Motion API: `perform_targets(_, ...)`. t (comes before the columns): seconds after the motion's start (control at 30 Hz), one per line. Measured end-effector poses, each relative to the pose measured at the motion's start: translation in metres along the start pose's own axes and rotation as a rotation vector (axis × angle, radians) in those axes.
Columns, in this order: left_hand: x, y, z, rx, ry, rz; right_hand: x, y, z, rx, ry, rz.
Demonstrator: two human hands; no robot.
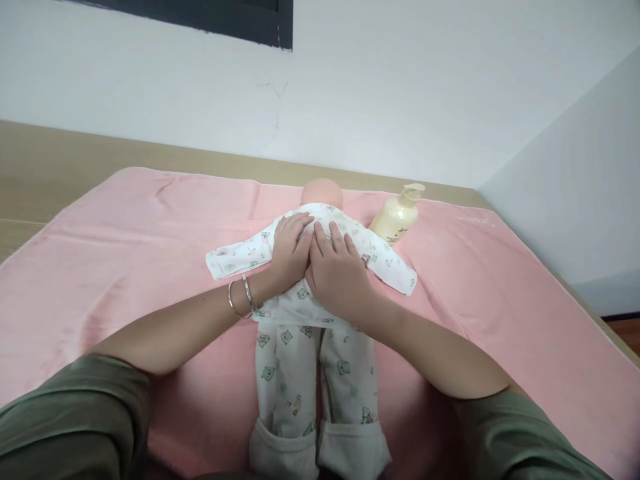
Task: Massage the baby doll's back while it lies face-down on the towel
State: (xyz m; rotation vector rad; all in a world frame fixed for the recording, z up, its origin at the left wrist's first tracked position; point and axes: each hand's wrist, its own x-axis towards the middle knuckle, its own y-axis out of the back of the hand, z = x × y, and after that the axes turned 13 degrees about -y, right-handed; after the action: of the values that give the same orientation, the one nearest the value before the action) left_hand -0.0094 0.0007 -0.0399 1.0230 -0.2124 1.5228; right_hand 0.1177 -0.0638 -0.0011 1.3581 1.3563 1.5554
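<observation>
While left hand (pixel 290 251) and right hand (pixel 343 275) rest on doll (pixel 309 308), fingers (pixel 337 237) grip nothing
Flat to spread contact, I guess; bottle (pixel 397 217) seems handy at 2 o'clock

The doll's top (pixel 296 307) and trousers (pixel 291 377) are printed cloth, matt and lightly creased. At the far end, its head (pixel 323 192) looks like smooth plastic — matt too. The bottle (pixel 397 220) at far right appears plastic and glossy. The pink sheet (pixel 175 273) is soft-looking, rumpled cloth. Left, metal bangles (pixel 246 291) gleam — polished, smooth; the far-left board (pixel 75 150) resembles wood, smooth and dull.
</observation>
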Motion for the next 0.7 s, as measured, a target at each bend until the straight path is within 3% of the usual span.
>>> perform_targets(0.1,0.001,0.0,0.001,0.044,-0.063,-0.024,0.012,0.002,0.008,0.066,-0.009,-0.038)
perform_targets(0.23,0.001,-0.002,0.0,0.073,-0.087,-0.054,0.044,0.001,0.031,0.228,-0.137,-0.113)
perform_targets(0.33,-0.001,-0.005,-0.001,0.093,-0.071,-0.072,0.066,-0.004,0.052,0.306,-0.259,-0.086)
perform_targets(0.43,-0.001,-0.006,0.0,0.161,0.006,-0.071,0.07,-0.007,0.057,0.227,-0.339,-0.069)
perform_targets(0.5,0.002,-0.005,0.0,0.211,0.059,-0.103,0.06,-0.006,0.049,0.119,-0.316,-0.042)
perform_targets(0.7,0.023,0.003,-0.007,0.257,0.146,-0.214,0.021,0.0,0.017,-0.041,-0.048,0.024)
